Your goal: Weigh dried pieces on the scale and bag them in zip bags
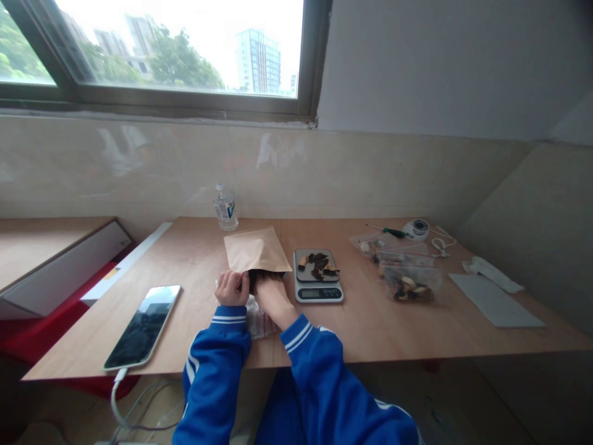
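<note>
My left hand (231, 288) pinches the brown paper bag (256, 250) mouth; right hand (267, 283) is inside, fingers hidden. Dried pieces (319, 264) at three o'clock remain on the scale (319, 290).

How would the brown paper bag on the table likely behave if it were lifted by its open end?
The brown paper bag lies flat and thin, so it is probably light and floppy, sagging from wherever it is gripped. The right hand reaches into its mouth while the left hand holds the edge, suggesting the opening collapses unless held. Paper should crease rather than break.
</note>
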The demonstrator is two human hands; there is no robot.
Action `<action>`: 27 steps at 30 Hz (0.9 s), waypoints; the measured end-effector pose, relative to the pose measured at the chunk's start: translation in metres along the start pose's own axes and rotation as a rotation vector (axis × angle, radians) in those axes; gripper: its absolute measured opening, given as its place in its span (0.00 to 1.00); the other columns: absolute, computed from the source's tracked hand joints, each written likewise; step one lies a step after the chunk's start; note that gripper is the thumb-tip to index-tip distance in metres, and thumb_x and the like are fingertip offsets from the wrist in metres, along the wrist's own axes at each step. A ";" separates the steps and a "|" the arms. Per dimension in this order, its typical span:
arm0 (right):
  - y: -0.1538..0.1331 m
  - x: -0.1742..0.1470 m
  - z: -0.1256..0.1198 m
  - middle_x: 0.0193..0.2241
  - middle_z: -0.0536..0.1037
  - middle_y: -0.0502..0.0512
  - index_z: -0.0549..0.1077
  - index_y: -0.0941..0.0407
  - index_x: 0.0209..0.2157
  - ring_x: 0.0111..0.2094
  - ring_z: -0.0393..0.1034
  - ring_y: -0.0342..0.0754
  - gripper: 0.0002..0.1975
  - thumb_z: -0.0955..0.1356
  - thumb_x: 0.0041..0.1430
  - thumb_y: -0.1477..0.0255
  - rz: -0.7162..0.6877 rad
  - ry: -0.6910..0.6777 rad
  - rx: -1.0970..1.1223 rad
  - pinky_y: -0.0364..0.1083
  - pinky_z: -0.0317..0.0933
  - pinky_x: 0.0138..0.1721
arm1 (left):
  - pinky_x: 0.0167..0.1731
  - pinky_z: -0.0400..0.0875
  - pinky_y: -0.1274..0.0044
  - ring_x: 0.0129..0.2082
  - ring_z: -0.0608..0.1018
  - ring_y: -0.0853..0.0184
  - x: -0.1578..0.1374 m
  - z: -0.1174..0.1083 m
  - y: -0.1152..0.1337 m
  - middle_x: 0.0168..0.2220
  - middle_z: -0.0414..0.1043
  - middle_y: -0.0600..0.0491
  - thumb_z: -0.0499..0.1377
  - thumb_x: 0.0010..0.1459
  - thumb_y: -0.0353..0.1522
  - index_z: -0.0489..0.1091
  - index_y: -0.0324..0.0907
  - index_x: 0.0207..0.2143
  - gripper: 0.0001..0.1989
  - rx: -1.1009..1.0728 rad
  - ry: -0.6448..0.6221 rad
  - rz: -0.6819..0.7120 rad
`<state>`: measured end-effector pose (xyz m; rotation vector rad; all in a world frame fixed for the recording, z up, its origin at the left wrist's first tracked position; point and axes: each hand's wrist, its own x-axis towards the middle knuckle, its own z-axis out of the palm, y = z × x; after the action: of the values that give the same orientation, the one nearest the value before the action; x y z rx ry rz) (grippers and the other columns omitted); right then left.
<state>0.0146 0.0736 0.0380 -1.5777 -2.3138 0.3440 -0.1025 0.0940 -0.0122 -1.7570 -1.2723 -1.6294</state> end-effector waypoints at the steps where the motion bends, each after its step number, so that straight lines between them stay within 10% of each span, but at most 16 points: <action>1: 0.001 -0.003 -0.001 0.43 0.75 0.71 0.70 0.67 0.45 0.44 0.70 0.59 0.14 0.58 0.62 0.78 0.007 0.010 0.002 0.52 0.62 0.46 | 0.23 0.59 0.76 0.19 0.63 0.68 0.000 0.000 0.000 0.16 0.59 0.56 0.56 0.55 0.30 0.59 0.44 0.18 0.14 -0.005 -0.007 -0.013; 19: 0.019 -0.073 -0.033 0.35 0.76 0.52 0.71 0.55 0.43 0.36 0.72 0.45 0.12 0.67 0.57 0.68 0.009 0.345 0.844 0.44 0.67 0.39 | 0.24 0.59 0.77 0.21 0.64 0.68 0.000 -0.002 0.002 0.17 0.60 0.57 0.58 0.53 0.26 0.62 0.43 0.21 0.10 -0.017 0.017 0.065; 27: 0.084 -0.053 -0.051 0.35 0.77 0.58 0.71 0.58 0.42 0.38 0.70 0.52 0.13 0.67 0.55 0.68 0.207 0.582 0.376 0.52 0.64 0.43 | 0.24 0.58 0.76 0.20 0.63 0.68 0.001 -0.002 0.001 0.17 0.60 0.57 0.58 0.54 0.29 0.62 0.43 0.20 0.11 -0.027 0.004 0.040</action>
<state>0.1243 0.0559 0.0472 -1.4793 -1.5539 0.2952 -0.1029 0.0918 -0.0103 -1.7828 -1.2109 -1.6346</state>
